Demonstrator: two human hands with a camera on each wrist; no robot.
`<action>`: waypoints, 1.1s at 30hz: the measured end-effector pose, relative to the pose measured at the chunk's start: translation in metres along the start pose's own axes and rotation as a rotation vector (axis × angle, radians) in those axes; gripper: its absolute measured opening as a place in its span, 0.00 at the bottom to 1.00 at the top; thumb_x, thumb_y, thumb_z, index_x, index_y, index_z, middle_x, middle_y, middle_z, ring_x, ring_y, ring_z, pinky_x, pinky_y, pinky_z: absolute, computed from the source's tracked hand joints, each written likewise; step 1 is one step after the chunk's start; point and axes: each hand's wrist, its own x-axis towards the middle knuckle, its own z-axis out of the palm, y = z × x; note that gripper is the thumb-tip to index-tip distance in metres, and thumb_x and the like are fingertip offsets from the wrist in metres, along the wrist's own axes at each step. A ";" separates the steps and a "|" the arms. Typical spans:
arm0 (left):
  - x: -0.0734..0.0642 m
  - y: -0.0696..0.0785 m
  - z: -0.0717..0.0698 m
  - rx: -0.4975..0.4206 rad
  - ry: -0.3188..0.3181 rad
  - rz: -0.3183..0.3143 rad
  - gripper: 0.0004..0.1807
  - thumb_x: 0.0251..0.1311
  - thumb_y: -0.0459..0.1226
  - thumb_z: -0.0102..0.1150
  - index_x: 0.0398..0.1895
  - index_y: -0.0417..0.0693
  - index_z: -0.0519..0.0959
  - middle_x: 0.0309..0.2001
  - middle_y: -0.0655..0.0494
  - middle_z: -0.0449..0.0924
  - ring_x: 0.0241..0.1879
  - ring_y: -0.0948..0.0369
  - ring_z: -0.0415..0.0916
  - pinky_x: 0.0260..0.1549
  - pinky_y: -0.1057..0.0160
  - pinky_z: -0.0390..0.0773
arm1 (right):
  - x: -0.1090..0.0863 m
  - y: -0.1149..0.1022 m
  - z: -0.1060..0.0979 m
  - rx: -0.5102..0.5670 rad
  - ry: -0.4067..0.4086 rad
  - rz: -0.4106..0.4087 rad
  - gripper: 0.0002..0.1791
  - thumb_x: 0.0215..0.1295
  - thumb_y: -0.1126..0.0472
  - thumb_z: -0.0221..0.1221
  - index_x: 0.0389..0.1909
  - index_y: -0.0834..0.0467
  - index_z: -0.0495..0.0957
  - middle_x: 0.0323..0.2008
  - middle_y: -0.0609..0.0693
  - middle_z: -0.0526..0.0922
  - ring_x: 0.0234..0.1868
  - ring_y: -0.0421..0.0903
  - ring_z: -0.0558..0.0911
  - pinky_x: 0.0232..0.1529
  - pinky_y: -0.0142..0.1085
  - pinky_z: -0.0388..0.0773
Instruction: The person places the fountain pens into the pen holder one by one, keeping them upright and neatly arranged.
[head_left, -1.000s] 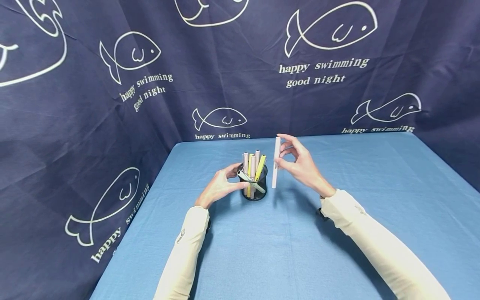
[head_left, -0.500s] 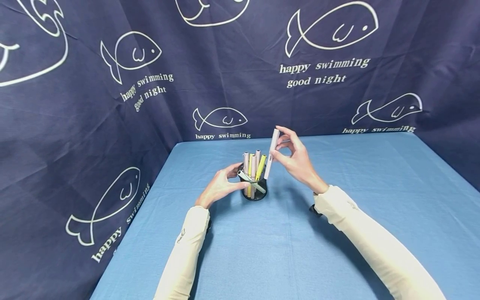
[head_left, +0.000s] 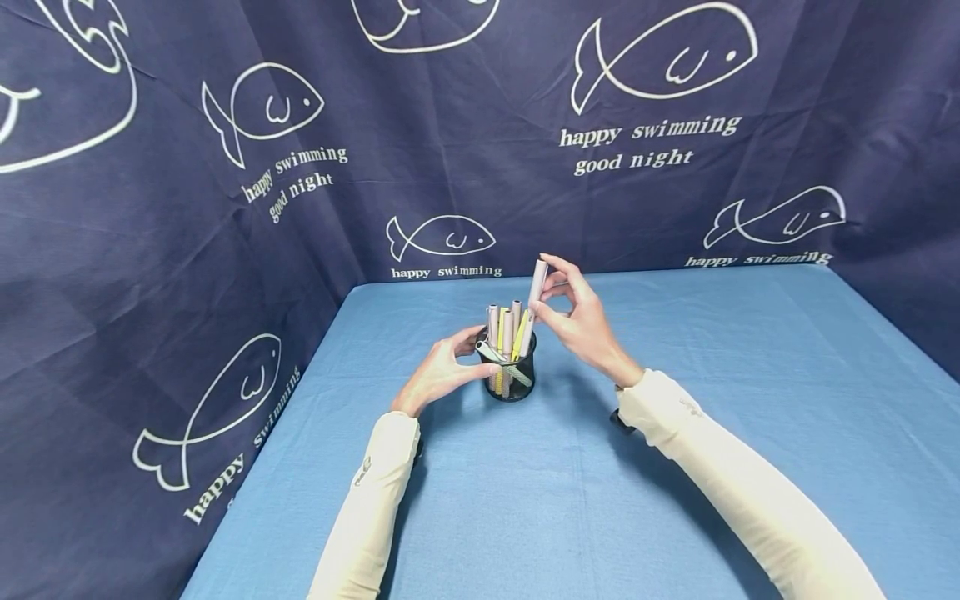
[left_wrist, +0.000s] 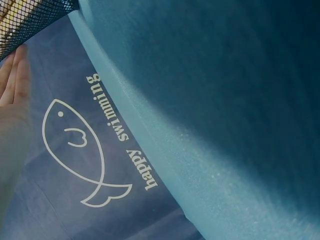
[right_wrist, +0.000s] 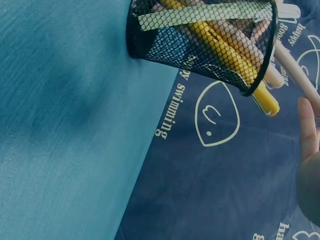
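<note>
A black mesh pen holder (head_left: 521,385) stands upright on the table, holding several pens. My left hand (head_left: 438,377) grips it from the left, thumb at the front and fingers behind; in the left wrist view, fingers (left_wrist: 21,82) touch the mesh. My right hand (head_left: 588,327) pinches a pale pink pen (head_left: 537,283) by its upper part. That pen tilts, its lower end within the holder's mouth at the right side, next to a yellow pen (right_wrist: 270,102). A pale green pen (right_wrist: 195,16) lies slanted in the holder. Other pale pink pens (head_left: 507,329) stand inside.
A blue cloth covers the table (head_left: 495,508). Dark blue curtains (head_left: 465,142) with white fish drawings and lettering hang behind and along the left side.
My right hand has moved left with the pale pink pen, rising then bringing its lower end from beside the holder into its mouth. The left hand has stayed on the holder.
</note>
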 end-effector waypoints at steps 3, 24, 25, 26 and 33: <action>0.000 0.000 0.000 -0.001 0.001 0.000 0.42 0.58 0.47 0.76 0.75 0.49 0.71 0.60 0.49 0.81 0.62 0.49 0.76 0.66 0.45 0.70 | -0.002 0.002 0.002 -0.049 -0.014 0.020 0.38 0.67 0.78 0.62 0.76 0.59 0.65 0.50 0.64 0.71 0.47 0.53 0.78 0.36 0.36 0.87; 0.000 0.000 -0.002 0.020 -0.006 -0.018 0.45 0.56 0.52 0.76 0.76 0.50 0.69 0.67 0.49 0.76 0.65 0.49 0.74 0.66 0.45 0.71 | -0.017 -0.033 0.001 -0.166 -0.047 0.025 0.30 0.67 0.80 0.60 0.69 0.74 0.67 0.46 0.71 0.72 0.42 0.59 0.80 0.37 0.45 0.87; 0.000 0.000 -0.002 0.021 -0.005 -0.021 0.46 0.56 0.52 0.76 0.76 0.50 0.69 0.67 0.49 0.75 0.65 0.49 0.74 0.65 0.44 0.71 | -0.018 -0.033 0.000 -0.166 -0.045 0.029 0.30 0.67 0.80 0.60 0.69 0.74 0.67 0.46 0.70 0.72 0.43 0.59 0.80 0.37 0.44 0.87; 0.000 0.000 -0.002 0.023 -0.004 -0.023 0.46 0.56 0.52 0.76 0.76 0.51 0.69 0.67 0.49 0.75 0.65 0.49 0.74 0.65 0.44 0.71 | -0.018 -0.032 0.000 -0.164 -0.045 0.032 0.30 0.67 0.80 0.60 0.69 0.74 0.67 0.47 0.70 0.72 0.43 0.59 0.80 0.37 0.42 0.87; -0.001 0.000 -0.002 0.041 -0.004 -0.023 0.47 0.55 0.52 0.77 0.77 0.50 0.69 0.68 0.46 0.74 0.65 0.48 0.74 0.65 0.45 0.71 | -0.022 -0.006 -0.007 -0.169 -0.048 0.046 0.31 0.67 0.79 0.61 0.71 0.72 0.66 0.48 0.68 0.73 0.43 0.62 0.80 0.35 0.39 0.87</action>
